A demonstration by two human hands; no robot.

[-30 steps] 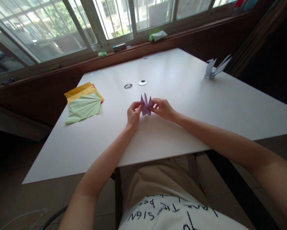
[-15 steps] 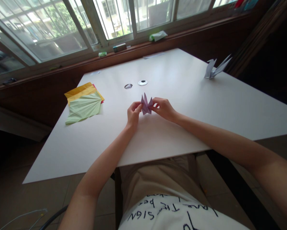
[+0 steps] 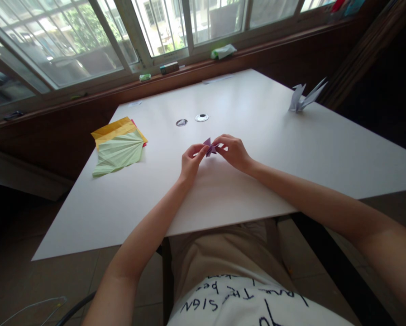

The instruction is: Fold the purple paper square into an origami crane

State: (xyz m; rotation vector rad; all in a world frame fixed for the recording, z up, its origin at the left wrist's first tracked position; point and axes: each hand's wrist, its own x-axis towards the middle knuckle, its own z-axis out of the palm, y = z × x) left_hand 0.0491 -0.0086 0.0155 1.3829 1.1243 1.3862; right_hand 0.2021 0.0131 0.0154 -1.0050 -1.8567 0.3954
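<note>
A small purple folded paper figure [image 3: 209, 148] with pointed parts is held between my two hands, just above the white table [image 3: 175, 194]. My left hand [image 3: 192, 159] pinches its left side between thumb and fingers. On the other side, my right hand [image 3: 232, 150] grips a right-hand point of the paper with the fingertips. Parts of the figure are covered by the fingers, so its full shape cannot be made out.
Creased green paper [image 3: 117, 154] lies over yellow paper [image 3: 112, 129] at the left. Beyond my hands is a round table hole [image 3: 181, 122] beside a round cover [image 3: 202, 118]. A white paper crane [image 3: 301, 100] stands at the right. Small items line the windowsill [image 3: 189, 68].
The purple paper figure has turned and tilted; its tall upright points show less now. Both hands have drawn slightly closer together, fingers shifting on the paper.
</note>
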